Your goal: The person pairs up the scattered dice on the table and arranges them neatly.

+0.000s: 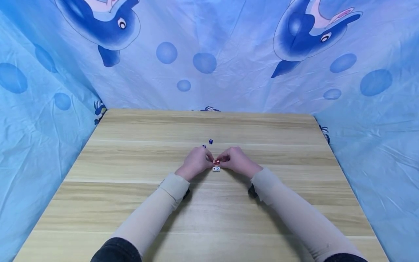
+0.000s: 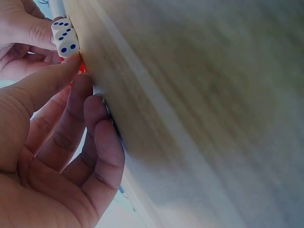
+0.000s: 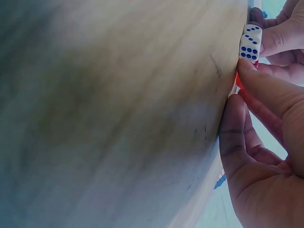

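Near the middle of the wooden table, my left hand [image 1: 196, 162] and right hand [image 1: 241, 162] meet from either side at two red dice. Thumb and finger of the left hand pinch the left red die [image 1: 214, 162]; those of the right hand pinch the right red die [image 1: 218, 162]. On the near side of these sit two white dice [image 1: 216, 169] with blue pips, side by side. In both wrist views the fingers and the white dice [image 2: 65, 39] hide most of the red. Two dark blue dice [image 1: 211, 141] lie beyond the left hand, one partly covered by it.
The wooden table [image 1: 209, 218] reaches out on all sides of the hands. Blue cloth [image 1: 235, 87] with dolphins and bubbles hangs behind it and along both sides. Dark bands show at both wrists, under the pale sleeves [image 1: 154, 207].
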Tool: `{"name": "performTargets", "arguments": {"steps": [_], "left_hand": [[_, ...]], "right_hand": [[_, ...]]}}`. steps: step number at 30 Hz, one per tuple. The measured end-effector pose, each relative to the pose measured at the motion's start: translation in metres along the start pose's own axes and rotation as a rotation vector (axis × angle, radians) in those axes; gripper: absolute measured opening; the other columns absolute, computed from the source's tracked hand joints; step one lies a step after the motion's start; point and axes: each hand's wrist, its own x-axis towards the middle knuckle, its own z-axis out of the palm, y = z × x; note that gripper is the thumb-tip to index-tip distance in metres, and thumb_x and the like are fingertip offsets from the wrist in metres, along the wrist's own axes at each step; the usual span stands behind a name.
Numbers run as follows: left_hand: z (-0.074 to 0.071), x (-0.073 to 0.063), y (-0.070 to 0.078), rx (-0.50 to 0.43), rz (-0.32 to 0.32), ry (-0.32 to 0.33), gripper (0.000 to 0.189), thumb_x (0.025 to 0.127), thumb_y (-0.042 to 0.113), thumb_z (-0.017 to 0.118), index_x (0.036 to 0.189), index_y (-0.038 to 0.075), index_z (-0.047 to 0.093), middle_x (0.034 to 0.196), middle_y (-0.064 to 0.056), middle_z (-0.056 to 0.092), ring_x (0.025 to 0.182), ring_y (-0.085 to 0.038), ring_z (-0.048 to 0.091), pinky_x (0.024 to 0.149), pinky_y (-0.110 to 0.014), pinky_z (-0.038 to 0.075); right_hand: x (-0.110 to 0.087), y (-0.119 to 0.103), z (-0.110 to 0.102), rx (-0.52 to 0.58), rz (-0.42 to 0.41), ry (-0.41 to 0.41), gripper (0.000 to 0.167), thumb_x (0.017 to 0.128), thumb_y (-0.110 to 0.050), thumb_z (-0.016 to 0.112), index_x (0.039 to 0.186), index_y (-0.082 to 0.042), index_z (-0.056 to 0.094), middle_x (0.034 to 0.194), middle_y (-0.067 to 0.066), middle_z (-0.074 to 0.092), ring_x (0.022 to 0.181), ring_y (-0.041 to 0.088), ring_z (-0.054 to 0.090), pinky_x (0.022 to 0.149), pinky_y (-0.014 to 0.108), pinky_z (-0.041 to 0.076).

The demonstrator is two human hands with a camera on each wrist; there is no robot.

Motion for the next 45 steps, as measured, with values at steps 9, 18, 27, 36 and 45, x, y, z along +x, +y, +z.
{"name": "performTargets", "arguments": {"steps": [9,18,27,36,45], "left_hand": [[-0.001,-0.001,0.0,0.001,-0.031,-0.01,0.012,0.079,0.014,0.088,0.088,0.014,0.08,0.096,0.0,0.073,0.092,-0.019,0.063,0.083,-0.036,0.051],[-0.003,0.0,0.0,0.009,-0.042,-0.024,0.014,0.08,0.018,0.088,0.091,0.016,0.08,0.101,0.0,0.073,0.097,-0.02,0.064,0.086,-0.039,0.051],[-0.011,-0.004,-0.003,-0.02,0.001,0.01,0.024,0.084,0.01,0.082,0.107,0.007,0.076,0.106,-0.007,0.072,0.09,-0.022,0.065,0.082,-0.037,0.053],[-0.025,0.002,-0.019,-0.246,-0.064,0.075,0.037,0.085,0.0,0.077,0.121,-0.002,0.067,0.08,-0.006,0.068,0.064,-0.019,0.066,0.061,-0.032,0.056],[-0.024,0.019,-0.028,-0.16,-0.177,0.147,0.043,0.083,0.014,0.084,0.119,-0.003,0.068,0.108,-0.016,0.07,0.092,-0.028,0.066,0.083,-0.04,0.055]], "right_hand": [[0.001,0.0,0.0,0.003,-0.004,-0.006,0.014,0.086,-0.015,0.084,0.099,-0.015,0.081,0.091,-0.01,0.075,0.087,0.006,0.067,0.084,0.031,0.053],[0.001,0.001,-0.001,0.032,-0.022,-0.004,0.013,0.086,-0.013,0.083,0.099,-0.013,0.081,0.087,-0.01,0.074,0.082,0.007,0.067,0.078,0.03,0.054],[0.001,0.002,0.0,0.036,-0.001,-0.005,0.016,0.085,-0.011,0.084,0.101,-0.012,0.08,0.083,-0.01,0.072,0.077,0.008,0.066,0.075,0.03,0.054],[0.001,0.002,0.0,0.03,0.004,-0.005,0.017,0.085,-0.011,0.084,0.102,-0.012,0.08,0.081,-0.01,0.071,0.075,0.01,0.064,0.072,0.03,0.053],[0.0,-0.001,-0.002,0.038,0.015,-0.009,0.018,0.085,-0.011,0.084,0.102,-0.012,0.08,0.083,-0.009,0.071,0.077,0.01,0.065,0.074,0.03,0.053]]}}
